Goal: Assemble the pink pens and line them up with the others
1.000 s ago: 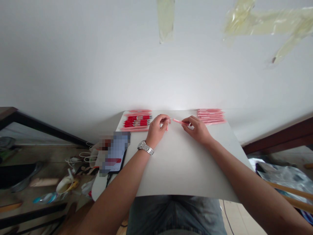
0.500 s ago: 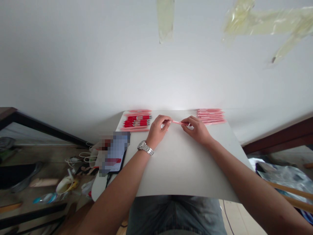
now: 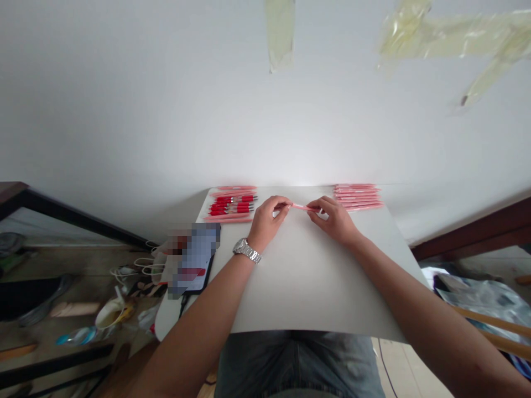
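A slim pink pen [image 3: 299, 207] is stretched level between my two hands, just above the white table. My left hand [image 3: 267, 218], with a silver watch [image 3: 248, 250] on its wrist, pinches the left end between thumb and fingers. At the other end, my right hand [image 3: 334, 219] grips it the same way. Both pen tips are hidden by the fingers. Left of my left hand lies a group of red pens [image 3: 233, 208] with dark tips, and pink pens [image 3: 228, 219] lie on either side of them. A row of pink pens [image 3: 357, 197] lies beyond my right hand.
The white table [image 3: 315, 293] stands against a wall with strips of tape [image 3: 281, 36]. A phone [image 3: 199, 265], partly blurred out, lies on the left edge with a cable attached. Clutter and a white cup [image 3: 110, 314] are on the floor at left; plastic bags [image 3: 489, 309] are at right.
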`<state>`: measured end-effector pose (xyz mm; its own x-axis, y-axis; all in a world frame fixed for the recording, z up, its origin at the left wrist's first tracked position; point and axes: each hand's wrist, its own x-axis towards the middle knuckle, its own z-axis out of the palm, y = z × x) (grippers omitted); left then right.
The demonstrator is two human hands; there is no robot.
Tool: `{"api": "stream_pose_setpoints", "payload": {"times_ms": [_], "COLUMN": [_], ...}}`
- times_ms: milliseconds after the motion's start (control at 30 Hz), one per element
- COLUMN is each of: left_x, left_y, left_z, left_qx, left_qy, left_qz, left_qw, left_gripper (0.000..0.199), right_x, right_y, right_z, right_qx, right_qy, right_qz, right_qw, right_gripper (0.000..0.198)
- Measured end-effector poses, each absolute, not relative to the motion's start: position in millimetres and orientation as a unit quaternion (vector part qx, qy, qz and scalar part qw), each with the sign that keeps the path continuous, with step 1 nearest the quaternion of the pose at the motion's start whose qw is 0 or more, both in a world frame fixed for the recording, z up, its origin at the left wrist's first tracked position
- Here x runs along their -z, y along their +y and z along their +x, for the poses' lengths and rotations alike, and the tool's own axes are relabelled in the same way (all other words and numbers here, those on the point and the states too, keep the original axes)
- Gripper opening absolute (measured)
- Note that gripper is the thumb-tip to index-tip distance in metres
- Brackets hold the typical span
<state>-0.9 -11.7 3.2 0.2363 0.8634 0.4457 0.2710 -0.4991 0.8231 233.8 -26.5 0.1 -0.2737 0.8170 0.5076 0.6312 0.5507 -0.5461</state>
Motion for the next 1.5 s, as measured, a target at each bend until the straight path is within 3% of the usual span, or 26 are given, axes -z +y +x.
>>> {"api": "stream_pose_setpoints", "payload": {"times_ms": [1500], "left_x": [-2.9], "left_y": [-10.4], "left_z": [-1.1], "left_qx": [-0.498], "left_qy": [0.385], "left_qz": [0.715], "left_qw": [0.304], "left_gripper": [0.016], "right_x": [3.2], "right_y": [-26.2], "right_z": [232.0], "right_qx": [-0.169], "right_qy": [-0.760], "right_qz": [-0.490], "right_qw": [0.393], "right_gripper": [0.018]}}
